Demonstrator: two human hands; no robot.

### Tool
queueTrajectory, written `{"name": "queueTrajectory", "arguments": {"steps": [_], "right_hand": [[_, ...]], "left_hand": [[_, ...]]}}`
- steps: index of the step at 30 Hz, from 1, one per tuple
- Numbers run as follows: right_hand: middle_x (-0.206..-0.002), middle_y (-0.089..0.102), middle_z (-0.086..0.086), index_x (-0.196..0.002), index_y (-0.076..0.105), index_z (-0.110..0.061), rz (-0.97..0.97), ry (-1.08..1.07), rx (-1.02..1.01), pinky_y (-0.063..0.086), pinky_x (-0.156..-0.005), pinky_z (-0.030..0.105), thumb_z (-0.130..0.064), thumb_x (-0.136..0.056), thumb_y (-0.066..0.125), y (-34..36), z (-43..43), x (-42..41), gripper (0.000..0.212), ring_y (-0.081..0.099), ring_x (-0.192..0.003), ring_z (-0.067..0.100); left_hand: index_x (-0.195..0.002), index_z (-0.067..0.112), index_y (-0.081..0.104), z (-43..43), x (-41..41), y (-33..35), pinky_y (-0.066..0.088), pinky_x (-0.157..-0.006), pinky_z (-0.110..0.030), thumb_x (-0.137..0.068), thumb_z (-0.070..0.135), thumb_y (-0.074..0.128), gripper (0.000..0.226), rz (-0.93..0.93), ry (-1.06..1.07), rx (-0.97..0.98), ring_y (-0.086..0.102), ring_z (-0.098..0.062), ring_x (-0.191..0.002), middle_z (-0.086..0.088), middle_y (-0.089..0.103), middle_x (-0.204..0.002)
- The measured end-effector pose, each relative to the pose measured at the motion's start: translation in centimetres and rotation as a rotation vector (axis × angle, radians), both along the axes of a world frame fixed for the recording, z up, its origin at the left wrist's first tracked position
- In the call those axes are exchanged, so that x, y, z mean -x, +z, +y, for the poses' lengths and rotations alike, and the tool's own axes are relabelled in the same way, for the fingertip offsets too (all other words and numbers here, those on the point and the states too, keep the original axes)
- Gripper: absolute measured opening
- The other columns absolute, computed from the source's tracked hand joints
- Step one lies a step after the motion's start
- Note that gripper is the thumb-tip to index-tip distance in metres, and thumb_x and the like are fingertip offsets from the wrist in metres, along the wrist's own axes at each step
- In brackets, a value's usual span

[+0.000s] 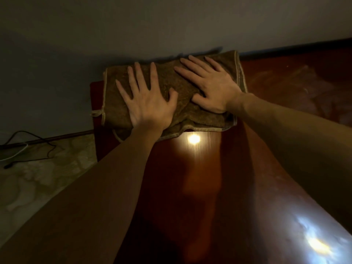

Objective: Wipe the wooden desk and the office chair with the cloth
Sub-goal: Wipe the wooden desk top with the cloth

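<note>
The cloth [171, 82], a folded brown towel with a pale hem, is held down under both hands at the far left corner of the wooden desk [200, 178]. Its far edge is set against the wall [133, 25]. The left hand [148, 105] and the right hand [213, 86] are pressed flat on it, with fingers straight and spread wide and nothing gripped. The 2 thumbs are turned toward each other, and a strip of cloth shows bare between them.

The cloth's long axis runs left to right, across the fingers, which point away toward the wall. Beyond the fingertips only wall is seen. Bare desktop lies behind the wrists, toward the person, and out past the right hand's little finger. The next stroke is therefore judged to be a pull toward the body or a slide rightward. Both hands are on the cloth; the left is placed slightly nearer the person.

No containers are seen, and the office chair is not in view. Past the left little finger the desk ends, and the floor [47, 178] with 1 dark cable [38, 141] lies below.
</note>
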State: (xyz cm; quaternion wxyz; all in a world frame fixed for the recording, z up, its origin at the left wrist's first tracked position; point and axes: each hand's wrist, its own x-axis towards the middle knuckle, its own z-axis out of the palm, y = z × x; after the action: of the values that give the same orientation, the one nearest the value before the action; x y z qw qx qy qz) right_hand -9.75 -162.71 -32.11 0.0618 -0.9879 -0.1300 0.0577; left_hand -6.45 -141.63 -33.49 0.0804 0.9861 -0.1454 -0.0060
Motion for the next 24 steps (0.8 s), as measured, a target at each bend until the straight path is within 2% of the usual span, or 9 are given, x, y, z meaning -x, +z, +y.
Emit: {"name": "queueTrajectory", "arguments": {"steps": [4, 6, 8, 10, 13, 16, 19, 24], "right_hand": [[-0.173, 0.013, 0.002, -0.165, 0.017, -0.031, 0.053, -0.097, 0.002, -0.002, -0.127, 0.052, -0.053, -0.088, 0.033, 0.8, 1.5, 0.1, 0.082, 0.004, -0.16, 0.021], [-0.172, 0.014, 0.002, -0.163, 0.022, -0.033, 0.069, -0.282, -0.039, -0.006, -0.125, 0.058, -0.055, -0.091, 0.03, 0.9, 3.5, 0.4, 0.076, 0.003, -0.16, 0.022], [-0.172, 0.015, 0.004, -0.162, 0.025, -0.035, -0.01, -0.487, -0.031, -0.006, -0.123, 0.065, -0.056, -0.096, 0.028, 0.3, 5.4, 1.0, 0.069, 0.002, -0.16, 0.024], [-0.172, 0.013, 0.006, -0.163, 0.023, -0.036, -0.069, -0.588, 0.002, -0.005, -0.122, 0.068, -0.056, -0.099, 0.028, -0.7, 6.4, 1.4, 0.067, 0.001, -0.16, 0.026], [-0.172, 0.012, 0.007, -0.163, 0.022, -0.036, -0.1, -0.64, 0.03, -0.003, -0.121, 0.069, -0.059, -0.099, 0.027, -1.0, 6.8, 1.7, 0.068, 0.001, -0.159, 0.03], [-0.173, 0.004, 0.005, -0.164, 0.013, -0.038, -0.065, -0.685, 0.044, -0.005, -0.121, 0.069, -0.063, -0.098, 0.023, -0.9, 7.0, 2.2, 0.071, -0.005, -0.159, 0.032], [-0.174, -0.003, 0.002, -0.164, 0.004, -0.038, -0.009, -0.606, 0.051, -0.008, -0.122, 0.066, -0.065, -0.095, 0.018, -0.7, 7.1, 4.1, 0.076, -0.009, -0.159, 0.03], [-0.174, -0.002, 0.001, -0.164, 0.005, -0.039, -0.003, -0.53, 0.031, -0.007, -0.123, 0.064, -0.063, -0.092, 0.016, -0.4, 8.8, 9.7, 0.077, -0.009, -0.159, 0.027]], "left_hand": [[-0.164, 0.024, 0.017, -0.1, -0.2, 0.1, -0.001, -0.123, -0.065, -0.092, 0.065, 0.028, 0.083, 0.01, 0.009, 0.012, 0.004, -0.034, -0.158, -0.016, 0.009, -0.171], [-0.164, 0.023, 0.018, -0.3, -0.4, 0.3, -0.001, -0.123, -0.065, -0.092, 0.063, 0.027, 0.082, 0.016, 0.008, 0.007, 0.003, -0.033, -0.158, -0.016, 0.009, -0.171], [-0.164, 0.023, 0.018, -0.3, -0.4, 0.6, -0.002, -0.123, -0.065, -0.093, 0.062, 0.028, 0.081, 0.029, 0.006, 0.014, 0.002, -0.033, -0.158, -0.016, 0.009, -0.171], [-0.163, 0.023, 0.019, -0.2, -0.5, 0.3, -0.003, -0.123, -0.065, -0.093, 0.062, 0.029, 0.081, 0.034, 0.011, 0.027, 0.002, -0.033, -0.158, -0.016, 0.008, -0.171], [-0.163, 0.022, 0.019, -0.1, -0.4, 0.3, -0.003, -0.122, -0.065, -0.094, 0.063, 0.028, 0.081, 0.03, 0.003, 0.024, 0.002, -0.033, -0.158, -0.017, 0.008, -0.171], [-0.164, 0.024, 0.018, -0.4, -0.4, 0.2, -0.005, -0.122, -0.066, -0.095, 0.063, 0.027, 0.079, 0.022, -0.012, 0.028, 0.001, -0.033, -0.158, -0.017, 0.007, -0.171], [-0.164, 0.03, 0.014, 0.2, 0.3, 0.4, -0.009, -0.119, -0.07, -0.095, 0.063, 0.022, 0.077, 0.014, -0.038, -0.001, -0.001, -0.032, -0.158, -0.015, 0.005, -0.171], [-0.164, 0.033, 0.01, 2.5, 5.7, 0.4, -0.007, -0.117, -0.073, -0.094, 0.064, 0.019, 0.077, 0.004, -0.072, -0.019, -0.003, -0.031, -0.159, -0.013, 0.001, -0.172]]}}
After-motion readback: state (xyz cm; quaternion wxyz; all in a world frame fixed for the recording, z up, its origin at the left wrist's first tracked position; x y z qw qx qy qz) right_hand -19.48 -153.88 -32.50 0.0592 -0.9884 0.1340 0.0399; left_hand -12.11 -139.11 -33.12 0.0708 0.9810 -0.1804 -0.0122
